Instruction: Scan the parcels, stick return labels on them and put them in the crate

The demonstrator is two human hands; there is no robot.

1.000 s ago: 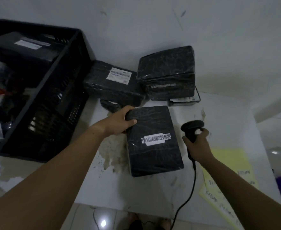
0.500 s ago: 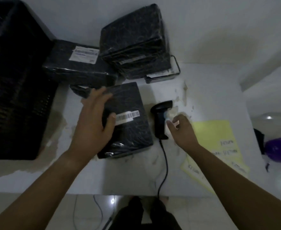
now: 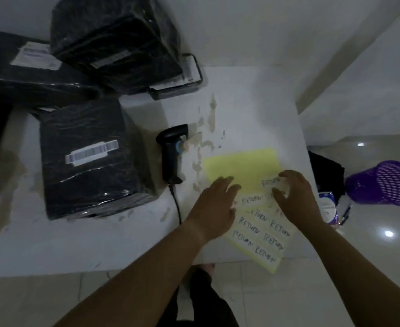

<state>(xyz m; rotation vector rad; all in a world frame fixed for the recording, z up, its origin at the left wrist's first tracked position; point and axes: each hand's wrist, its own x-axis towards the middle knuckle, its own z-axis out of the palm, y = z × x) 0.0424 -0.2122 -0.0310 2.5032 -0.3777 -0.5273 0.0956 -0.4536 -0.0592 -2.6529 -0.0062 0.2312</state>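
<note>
Label (image 3: 271, 182) pinched in your right grip (image 3: 295, 199): peel slowly toward it, flat left grip (image 3: 215, 206) pinning sheet (image 3: 239, 166) alongside.

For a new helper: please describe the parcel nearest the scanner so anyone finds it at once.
On the white table, just left of the black scanner, lies a black wrapped parcel. Only it lies clear of the wall, with a narrow barcode strip slanting across its top.
</note>
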